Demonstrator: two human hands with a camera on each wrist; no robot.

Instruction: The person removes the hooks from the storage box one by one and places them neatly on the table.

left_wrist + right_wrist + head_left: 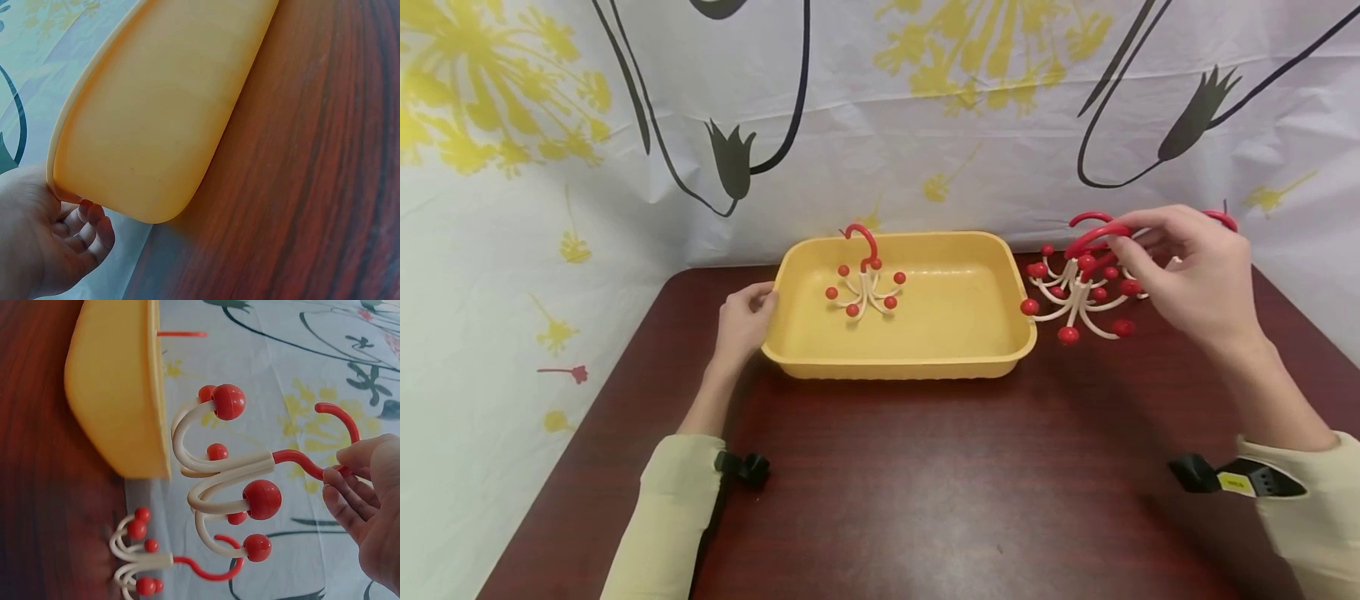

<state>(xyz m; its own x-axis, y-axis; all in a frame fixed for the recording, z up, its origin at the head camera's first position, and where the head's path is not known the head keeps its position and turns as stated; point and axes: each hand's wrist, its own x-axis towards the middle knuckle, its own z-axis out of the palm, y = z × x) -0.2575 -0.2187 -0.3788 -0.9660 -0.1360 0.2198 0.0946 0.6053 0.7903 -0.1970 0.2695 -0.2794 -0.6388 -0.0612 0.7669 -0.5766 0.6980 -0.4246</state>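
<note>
My right hand [1198, 275] pinches the red hook of a hanger [240, 465], whose curved cream arms end in red balls. It hangs in the air just right of a yellow plastic tub [895, 362]. My left hand [745, 321] grips the tub's left end at the rim; in the left wrist view its fingers [84, 231] curl beneath the edge. A similar hanger [865, 287] stands inside the tub, toward the left, red hook up.
Beyond the held hanger, another hanger [147, 559] stands on the dark wooden table [925, 483]. The red hook [1221, 219] of one more shows behind my right hand. A white sheet [820, 142] with printed flowers rises behind the table.
</note>
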